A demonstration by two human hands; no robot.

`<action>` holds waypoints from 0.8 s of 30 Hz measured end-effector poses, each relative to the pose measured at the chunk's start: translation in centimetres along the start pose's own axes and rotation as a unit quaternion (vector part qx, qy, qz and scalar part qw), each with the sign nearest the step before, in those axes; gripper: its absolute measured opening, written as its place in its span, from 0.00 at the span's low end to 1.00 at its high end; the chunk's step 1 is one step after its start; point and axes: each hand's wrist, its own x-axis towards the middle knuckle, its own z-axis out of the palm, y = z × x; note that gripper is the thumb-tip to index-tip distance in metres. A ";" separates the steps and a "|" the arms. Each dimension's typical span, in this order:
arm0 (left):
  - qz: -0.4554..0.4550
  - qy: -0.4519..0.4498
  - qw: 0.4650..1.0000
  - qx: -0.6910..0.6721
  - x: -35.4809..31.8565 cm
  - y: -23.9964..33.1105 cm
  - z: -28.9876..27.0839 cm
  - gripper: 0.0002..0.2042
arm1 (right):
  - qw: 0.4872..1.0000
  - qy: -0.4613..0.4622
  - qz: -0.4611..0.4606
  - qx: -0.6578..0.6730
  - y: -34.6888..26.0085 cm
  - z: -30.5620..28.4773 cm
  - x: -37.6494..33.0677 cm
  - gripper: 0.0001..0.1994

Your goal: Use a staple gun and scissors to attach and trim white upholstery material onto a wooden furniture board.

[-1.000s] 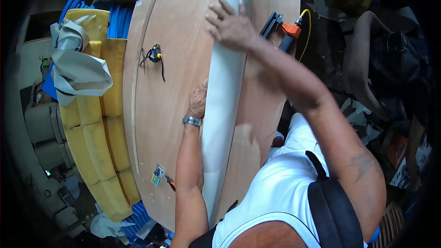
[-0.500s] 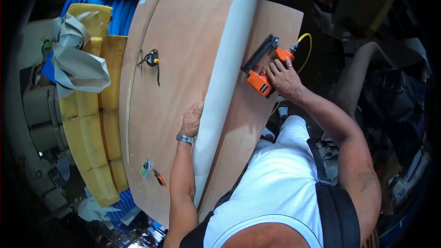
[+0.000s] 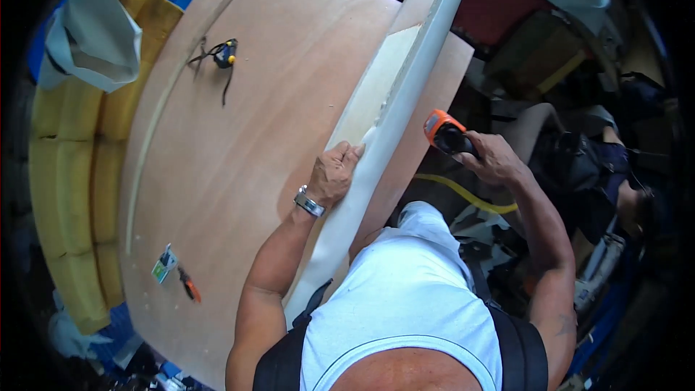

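A long padded piece in pale grey covering (image 3: 391, 130) stands tilted on the large plywood sheet (image 3: 246, 174), and its bare wooden side (image 3: 384, 58) now shows. My left hand (image 3: 337, 174) is closed on the covering's edge, fingers pinched against the wood. In my right hand (image 3: 499, 158) is an orange and black staple gun (image 3: 445, 130), gripped by its handle. It hangs just right of the piece, not touching it. A yellow air hose (image 3: 470, 192) runs below my right hand.
On the plywood lie a tape measure (image 3: 226, 54), dark scissors-like handles beside it, a thin wooden strip (image 3: 163, 108), a small packet (image 3: 164, 263) and an orange-handled tool (image 3: 190, 286). Yellow foam (image 3: 69, 188) and crumpled grey material (image 3: 94, 36) border the left. Clutter fills the right.
My right hand has lifted the staple gun off the plywood and turned it. The padded piece has rolled so its wooden side shows. My left hand has shifted up its edge.
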 end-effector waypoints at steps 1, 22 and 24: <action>0.011 0.004 1.000 0.027 -0.2 0.4 0.6 0.22 | 0.997 -0.009 0.062 0.048 -1.6 -1.2 -1.8 0.18; 0.033 0.001 0.998 0.053 -1.3 0.3 3.1 0.19 | 0.981 -0.106 0.154 0.058 -16.7 -4.1 0.5 0.35; 0.034 -0.005 0.998 0.056 -1.3 0.3 3.0 0.17 | 0.979 -0.115 0.167 0.026 -17.2 -4.1 1.0 0.36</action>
